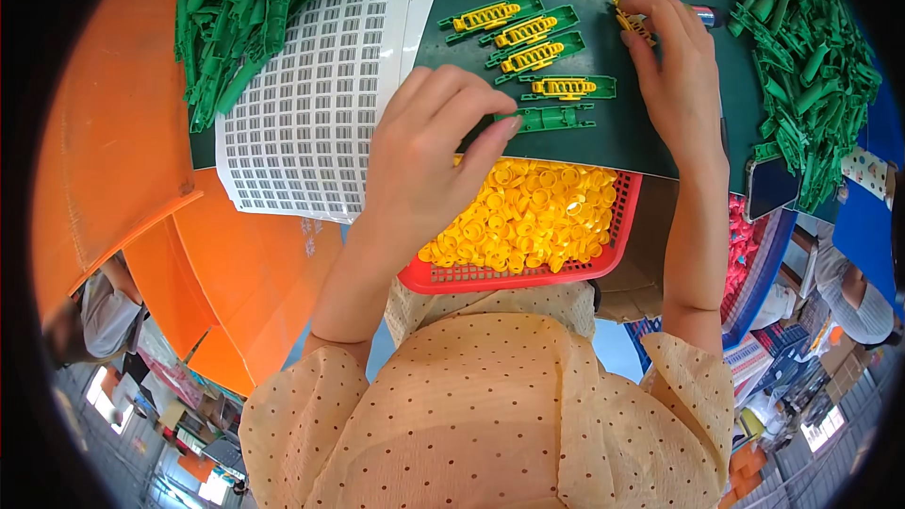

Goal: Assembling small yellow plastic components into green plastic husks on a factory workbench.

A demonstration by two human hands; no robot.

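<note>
My right hand (677,75) is closed on a small yellow ribbed plastic piece (633,24), pinched between thumb and fingers above the dark green table. Lower down, the thumb and forefinger of my left hand (424,141) close at the left end of a long green plastic shell (556,119) with no yellow insert in it. Just beyond lies a green shell with a yellow insert (566,88). Several more such filled shells (526,32) lie slanted in a row farther back.
Green plastic parts are heaped at the far left (240,24) and along the right (815,75). Sheets of printed stickers (306,94) lie left of my hands. Against the table's near edge, a red basket (514,282) holds yellow caps (528,217). A phone (773,187) rests at the right edge.
</note>
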